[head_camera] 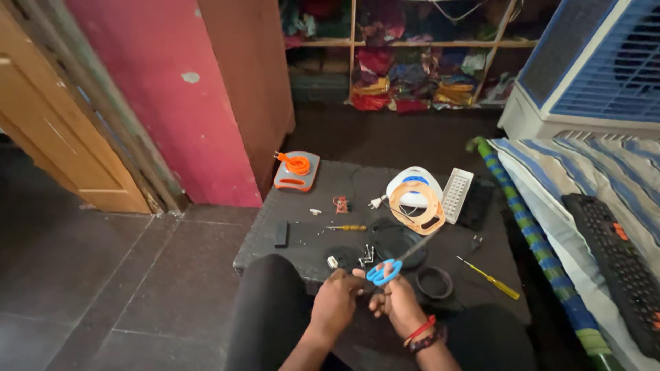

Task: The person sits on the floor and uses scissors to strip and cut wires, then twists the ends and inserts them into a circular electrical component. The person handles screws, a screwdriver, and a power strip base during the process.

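1. The dark mat (289,251) ends at its left edge beside bare floor tiles (117,275); the space there is open as far as the wooden door (62,137) and the red wall (172,96).
2. On the right the mat runs up against a striped mattress (584,178), where a black keyboard (619,261) lies, with a blue-and-white cooler (591,69) behind it — little room on that side.
3. The right hand (399,302) has fingers through the blue handles of the scissors (388,268), whose blades point up and to the right over the mat's near edge.
4. The left hand (337,302) is curled, its fingertips pinched together just beside the scissors; what they pinch is too small to make out.
5. Both forearms are cut off by the bottom edge, and dark-clad knees hide the mat's near side.
6. Around the hands lie a black ring (435,282), a yellow screwdriver (489,277), a smaller screwdriver (347,227), a black disc (399,240) and a small black block (281,233).
7. Further back sit a white-and-orange casing (414,196), a white grille (457,194) and an orange-and-grey device (297,172) — well apart from the hands.
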